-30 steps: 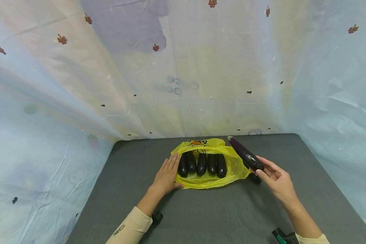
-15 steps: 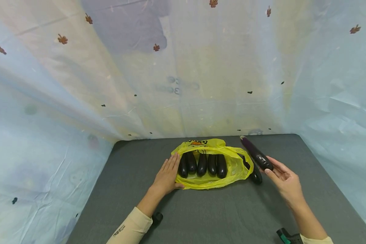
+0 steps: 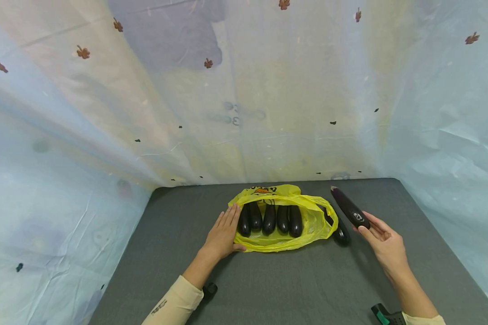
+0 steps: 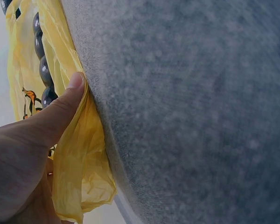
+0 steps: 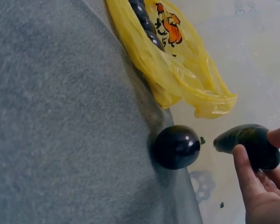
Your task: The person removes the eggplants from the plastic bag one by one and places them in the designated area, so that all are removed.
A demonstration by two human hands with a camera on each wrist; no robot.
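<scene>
A yellow plastic bag point(image 3: 286, 243) lies on the dark grey table with its mouth spread wide. Several eggplants point(image 3: 269, 220) rest side by side inside it. My left hand point(image 3: 221, 230) lies along the bag's left end, fingers straight over the edge and thumb at the front rim. In the left wrist view, the thumb point(image 4: 60, 109) presses on the yellow film. To the right of the bag, my right hand point(image 3: 384, 241) pinches a dark purple eggplant point(image 3: 349, 207) near its thick end, stem end pointing away. Another eggplant point(image 3: 341, 234) lies outside the bag, partly hidden by its right side.
The grey table point(image 3: 284, 289) reaches back to a pale patterned plastic sheet point(image 3: 268, 135), which also hangs along the left and right sides. A black and green device point(image 3: 384, 315) sits at the right wrist, and a black one point(image 3: 209, 290) at the left.
The right hand has carried its eggplant rightward, away from the bag's mouth, so the eggplant lying outside the bag shows more fully. The left hand and the bag stay almost where they were.
</scene>
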